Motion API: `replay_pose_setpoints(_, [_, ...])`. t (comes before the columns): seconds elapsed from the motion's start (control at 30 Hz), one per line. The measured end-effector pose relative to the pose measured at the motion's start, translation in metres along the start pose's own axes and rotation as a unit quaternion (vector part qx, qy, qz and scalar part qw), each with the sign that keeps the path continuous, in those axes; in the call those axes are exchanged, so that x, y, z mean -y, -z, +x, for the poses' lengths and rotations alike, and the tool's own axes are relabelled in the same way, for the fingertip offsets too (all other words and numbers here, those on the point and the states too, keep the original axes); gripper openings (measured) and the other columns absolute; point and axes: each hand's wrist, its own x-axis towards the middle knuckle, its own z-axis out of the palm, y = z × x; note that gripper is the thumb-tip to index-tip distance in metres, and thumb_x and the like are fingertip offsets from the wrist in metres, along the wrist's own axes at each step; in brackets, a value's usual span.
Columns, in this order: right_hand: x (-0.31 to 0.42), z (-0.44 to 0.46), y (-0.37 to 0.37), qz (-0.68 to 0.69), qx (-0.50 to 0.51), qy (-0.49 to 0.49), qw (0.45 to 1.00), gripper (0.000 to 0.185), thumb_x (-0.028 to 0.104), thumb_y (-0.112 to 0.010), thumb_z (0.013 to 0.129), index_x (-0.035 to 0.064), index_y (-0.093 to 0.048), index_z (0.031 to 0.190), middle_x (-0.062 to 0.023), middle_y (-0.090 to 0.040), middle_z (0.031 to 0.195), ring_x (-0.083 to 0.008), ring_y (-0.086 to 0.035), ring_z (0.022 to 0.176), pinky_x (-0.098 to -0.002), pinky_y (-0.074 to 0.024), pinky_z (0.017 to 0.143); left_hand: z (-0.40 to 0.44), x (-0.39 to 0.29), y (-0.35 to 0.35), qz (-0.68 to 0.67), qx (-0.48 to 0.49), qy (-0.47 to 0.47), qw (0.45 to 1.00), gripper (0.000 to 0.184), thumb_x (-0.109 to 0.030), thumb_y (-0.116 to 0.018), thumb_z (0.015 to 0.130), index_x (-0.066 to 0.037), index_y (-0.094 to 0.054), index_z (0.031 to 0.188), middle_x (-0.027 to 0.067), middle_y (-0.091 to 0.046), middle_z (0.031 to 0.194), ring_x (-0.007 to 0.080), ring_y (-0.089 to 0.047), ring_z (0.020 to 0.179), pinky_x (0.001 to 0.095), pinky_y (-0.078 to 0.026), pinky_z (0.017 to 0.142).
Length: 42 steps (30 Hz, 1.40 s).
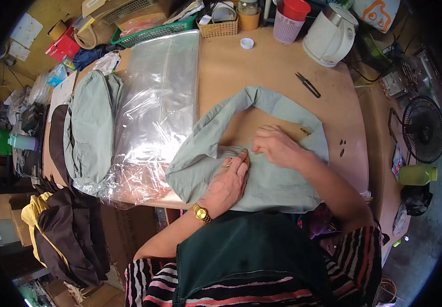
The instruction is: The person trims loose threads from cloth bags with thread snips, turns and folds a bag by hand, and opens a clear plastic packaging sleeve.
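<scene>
A grey-green cloth piece (282,184), looking like a bag with a wide looped strap, lies on the table in front of me. Flat across its inner edge rests my left hand (228,179), fingers stretched out and pressing on the layered seam. My right hand (274,146) is closed in a pinch just right of those fingertips, at the same edge. Whatever is between its fingertips is hidden. A small dark mark or label (306,131) shows on the strap's right part.
Left of the cloth lie clear plastic sheets (162,87) and another folded grey-green cloth piece (93,133). Black thread snips (308,85) lie at upper right, below a white kettle (331,36). Several small dark pieces (342,148) sit near the table's right edge. Baskets (218,26) line the back.
</scene>
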Motion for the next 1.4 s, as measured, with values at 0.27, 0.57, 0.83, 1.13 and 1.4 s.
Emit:
replay_pose_setpoints(0.27, [0.002, 0.010, -0.010, -0.050, 0.013, 0.010, 0.999, 0.014, -0.005, -0.058, 0.066, 0.0072, -0.057, 0.073, -0.0062, -0.054, 0.080, -0.0269, -0.053, 0.088, -0.0385, -0.0382, 0.080, 0.002, -0.002, -0.003, 0.029, -0.023, -0.002, 0.999, 0.048, -0.009, -0.049, 0.087, 0.008, -0.043, 0.132, 0.0207, -0.043, 0.137, 0.0316, -0.051, 0.118, 0.0405, -0.038, 0.106])
replay_pose_setpoints(0.57, [0.008, 0.009, -0.010, -0.076, 0.023, 0.005, 0.997, 0.013, -0.004, -0.058, 0.066, 0.0068, -0.056, 0.073, -0.0067, -0.054, 0.080, -0.0264, -0.053, 0.088, -0.0377, -0.0374, 0.081, 0.003, 0.001, -0.008, 0.021, -0.035, -0.003, 0.999, 0.045, -0.009, -0.049, 0.089, 0.007, -0.043, 0.132, 0.0199, -0.043, 0.137, 0.0326, -0.054, 0.113, 0.0416, -0.040, 0.104])
replay_pose_setpoints(0.83, [-0.009, -0.010, 0.022, -0.141, -0.026, -0.036, 0.989, 0.009, -0.003, -0.058, 0.072, 0.0061, -0.058, 0.075, -0.0088, -0.055, 0.081, -0.0287, -0.054, 0.087, -0.0393, -0.0396, 0.081, -0.005, -0.001, -0.006, -0.036, -0.165, 0.007, 0.986, 0.054, -0.022, -0.058, 0.088, -0.001, -0.044, 0.136, 0.0210, -0.039, 0.141, 0.0388, -0.043, 0.127, 0.0577, -0.030, 0.106])
replay_pose_setpoints(1.13, [0.015, 0.078, -0.050, -0.054, -0.091, 0.130, 0.986, 0.008, 0.002, -0.060, 0.072, 0.0059, -0.060, 0.080, -0.0102, -0.055, 0.084, -0.0302, -0.055, 0.082, -0.0412, -0.0451, 0.074, 0.000, -0.012, 0.000, 0.084, 0.023, 0.108, 0.990, 0.079, -0.057, -0.052, 0.087, -0.008, -0.034, 0.146, 0.0206, -0.021, 0.154, 0.0435, -0.017, 0.143, 0.0745, -0.010, 0.104])
replay_pose_setpoints(1.4, [0.027, 0.116, 0.011, -0.114, -0.243, -0.003, 0.963, 0.006, 0.005, -0.057, 0.078, 0.0057, -0.061, 0.082, -0.0108, -0.056, 0.086, -0.0321, -0.057, 0.085, -0.0442, -0.0434, 0.078, 0.000, -0.014, 0.009, 0.071, -0.028, 0.118, 0.990, 0.073, -0.055, -0.055, 0.085, -0.025, -0.034, 0.148, 0.0206, -0.016, 0.157, 0.0529, -0.014, 0.140, 0.0782, -0.016, 0.099])
